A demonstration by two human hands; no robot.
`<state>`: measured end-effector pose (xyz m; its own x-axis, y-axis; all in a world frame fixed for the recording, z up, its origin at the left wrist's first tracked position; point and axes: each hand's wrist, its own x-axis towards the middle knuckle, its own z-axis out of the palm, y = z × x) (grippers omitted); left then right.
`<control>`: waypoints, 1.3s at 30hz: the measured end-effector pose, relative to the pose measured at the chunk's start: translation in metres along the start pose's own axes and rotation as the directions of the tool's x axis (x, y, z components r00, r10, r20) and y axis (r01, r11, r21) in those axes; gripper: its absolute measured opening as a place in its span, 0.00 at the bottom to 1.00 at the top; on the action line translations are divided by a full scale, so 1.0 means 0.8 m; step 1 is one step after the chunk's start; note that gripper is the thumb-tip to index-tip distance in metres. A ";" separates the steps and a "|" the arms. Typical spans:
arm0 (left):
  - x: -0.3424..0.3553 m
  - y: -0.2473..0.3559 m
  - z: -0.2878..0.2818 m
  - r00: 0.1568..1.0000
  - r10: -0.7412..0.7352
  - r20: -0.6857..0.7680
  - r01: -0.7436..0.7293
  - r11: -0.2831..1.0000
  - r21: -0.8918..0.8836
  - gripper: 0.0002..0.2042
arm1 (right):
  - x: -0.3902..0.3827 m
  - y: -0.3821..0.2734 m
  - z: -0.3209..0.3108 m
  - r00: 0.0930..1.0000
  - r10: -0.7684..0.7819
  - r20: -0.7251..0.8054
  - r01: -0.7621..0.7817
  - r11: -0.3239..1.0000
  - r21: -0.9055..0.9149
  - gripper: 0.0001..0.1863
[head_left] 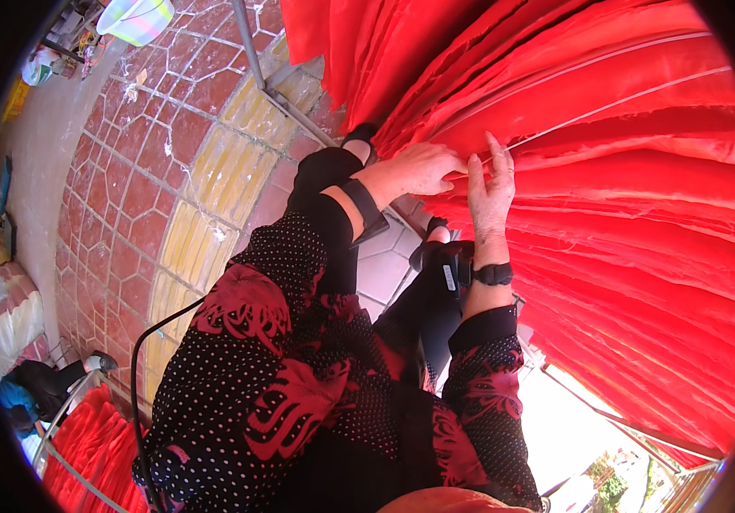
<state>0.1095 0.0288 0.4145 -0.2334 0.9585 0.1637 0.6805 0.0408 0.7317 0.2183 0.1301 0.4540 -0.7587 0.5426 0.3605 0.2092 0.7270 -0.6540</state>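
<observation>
Many thin layers of red cloth (pixel 624 222) hang in a dense fanned row in front of me and to the right. A thin white cord (pixel 615 107) runs across the layers from the upper right down to my fingers. My left hand (pixel 419 168) reaches in from the left with its fingertips pinched together against the cloth; what they hold is too small to make out. Close beside it, my right hand (pixel 492 184) is raised with its thumb and fingers stretched out and apart. Its fingertips are at the cord's near end, touching or almost touching it.
A metal frame (pixel 295 111) stands by the cloth near my feet. Red and yellow paving tiles (pixel 205 179) lie to the left, with a pale bucket (pixel 135 20) at the upper left. Another person (pixel 43 389) is at lower left beside more red cloth (pixel 98 449).
</observation>
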 end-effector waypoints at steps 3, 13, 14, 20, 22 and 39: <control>-0.002 -0.006 -0.001 0.999 -0.034 0.029 0.034 0.999 0.018 0.14 | -0.006 0.009 0.010 0.999 0.036 0.014 -0.037 0.998 0.043 0.20; 0.017 -0.022 -0.036 0.675 -0.210 -0.707 0.146 0.978 -0.151 0.15 | -0.025 -0.001 0.031 0.987 0.137 -0.080 -0.125 0.982 0.140 0.20; 0.020 -0.022 -0.037 0.654 -0.220 -0.724 0.157 0.975 -0.155 0.15 | -0.026 -0.003 0.031 0.984 0.164 -0.071 -0.152 0.977 0.148 0.21; 0.041 -0.030 -0.027 0.621 -0.132 -0.772 0.183 0.983 -0.020 0.13 | -0.032 -0.012 0.024 0.996 0.062 -0.058 -0.062 0.998 0.008 0.23; 0.045 -0.039 -0.025 0.668 -0.130 -0.733 0.216 0.976 0.024 0.12 | -0.032 -0.012 0.018 0.995 0.090 -0.034 -0.090 0.996 -0.022 0.24; 0.010 -0.053 -0.038 0.722 -0.511 -0.467 -0.090 0.600 -0.795 0.07 | -0.021 -0.020 0.009 0.957 0.289 0.014 -0.289 0.957 0.010 0.31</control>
<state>0.0577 0.0260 0.4048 -0.8404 0.5392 0.0537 -0.1225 -0.2856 0.9505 0.2232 0.1067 0.4535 -0.6749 0.7232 0.1468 0.4129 0.5350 -0.7371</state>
